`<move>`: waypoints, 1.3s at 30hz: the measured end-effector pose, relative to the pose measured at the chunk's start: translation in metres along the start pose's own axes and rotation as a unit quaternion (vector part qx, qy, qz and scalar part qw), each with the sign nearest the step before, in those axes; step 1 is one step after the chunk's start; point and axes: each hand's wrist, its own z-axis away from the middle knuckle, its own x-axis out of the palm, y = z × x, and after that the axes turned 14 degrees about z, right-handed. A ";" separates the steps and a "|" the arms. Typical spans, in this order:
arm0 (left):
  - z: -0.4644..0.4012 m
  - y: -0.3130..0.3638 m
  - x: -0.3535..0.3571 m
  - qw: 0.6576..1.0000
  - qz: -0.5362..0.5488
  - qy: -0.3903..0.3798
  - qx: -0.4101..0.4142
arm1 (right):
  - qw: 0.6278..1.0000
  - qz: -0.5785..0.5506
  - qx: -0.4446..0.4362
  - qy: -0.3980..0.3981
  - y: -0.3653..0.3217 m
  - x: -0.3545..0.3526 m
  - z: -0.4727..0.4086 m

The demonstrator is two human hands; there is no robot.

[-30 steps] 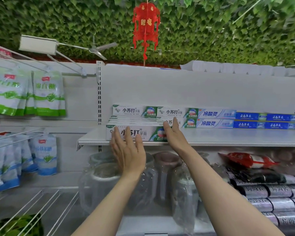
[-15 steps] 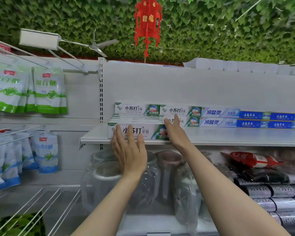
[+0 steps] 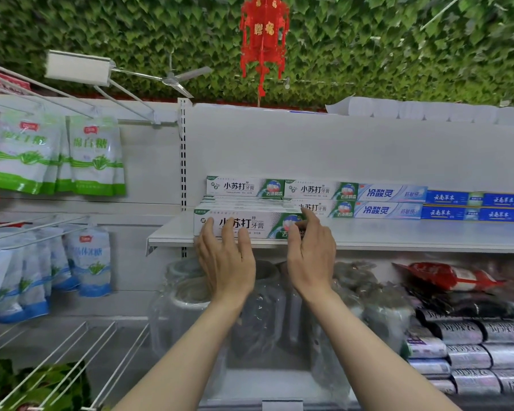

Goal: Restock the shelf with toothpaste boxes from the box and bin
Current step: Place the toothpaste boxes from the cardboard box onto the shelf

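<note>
Clear plastic-wrapped jars (image 3: 190, 295) are sitting low and nearest, under the white shelf (image 3: 398, 240). Both forearms are reaching up: the left hand (image 3: 224, 259) is pressing straight, spread fingers on the front toothpaste box (image 3: 244, 223) at the shelf's edge, the right hand (image 3: 310, 250) is curling loosely at its right end. More toothpaste boxes (image 3: 318, 189) are stacking behind.

Saw right hand (image 3: 310, 252) slide from box end round to front toothpaste box (image 3: 247, 224) face, fingers curling; left hand (image 3: 227, 256) crept up.
</note>
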 end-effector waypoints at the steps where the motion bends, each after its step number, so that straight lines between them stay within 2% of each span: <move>1: -0.002 0.000 -0.001 1.000 -0.010 -0.005 0.000 | 1.000 0.004 -0.002 -0.005 0.000 0.001 -0.001; 10: -0.021 0.000 -0.005 0.993 -0.109 -0.054 0.002 | 0.998 0.023 -0.011 -0.053 -0.006 0.000 -0.014; 18: -0.038 0.002 -0.006 0.984 -0.146 -0.099 -0.020 | 0.993 0.040 0.000 -0.112 -0.005 0.009 -0.027; 23: -0.039 -0.001 -0.005 0.983 -0.153 -0.100 -0.015 | 0.991 0.051 0.008 -0.122 -0.003 0.017 -0.034; 33: -0.036 -0.006 -0.007 0.987 -0.120 -0.107 -0.015 | 0.988 0.051 0.019 -0.143 -0.007 0.011 -0.024; 36: -0.021 -0.004 -0.013 0.994 -0.061 -0.089 -0.004 | 0.991 0.053 0.033 -0.121 -0.009 0.008 -0.008; 39: 0.004 -0.006 -0.018 0.996 0.058 -0.071 0.004 | 0.994 0.052 0.035 -0.084 -0.010 0.005 0.015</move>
